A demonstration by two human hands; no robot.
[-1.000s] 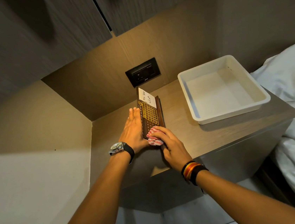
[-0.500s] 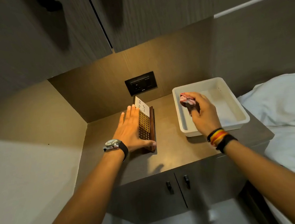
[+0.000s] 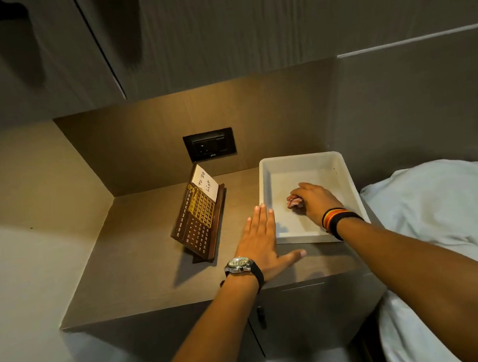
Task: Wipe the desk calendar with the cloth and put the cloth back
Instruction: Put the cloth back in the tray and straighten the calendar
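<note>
A dark wooden desk calendar (image 3: 199,219) with gold blocks and a white "To Do List" card leans on its stand at the middle of the bedside cabinet top (image 3: 138,251). My left hand (image 3: 261,245) lies flat and open on the cabinet, to the right of the calendar and apart from it, fingertips at the tray's corner. My right hand (image 3: 316,200) is inside the white tray (image 3: 348,180), fingers closed on the bunched pink and white cloth (image 3: 293,201), which rests on the tray floor.
A black wall socket (image 3: 210,145) sits on the back panel behind the calendar. Overhead cabinet doors (image 3: 97,48) hang above. A bed with white bedding (image 3: 450,216) borders the cabinet on the right. Cabinet doors with small handles (image 3: 260,315) are below the top.
My right hand carried the cloth from the calendar over into the tray and lowered it to the tray floor. My left hand let go of the calendar and slid right.
</note>
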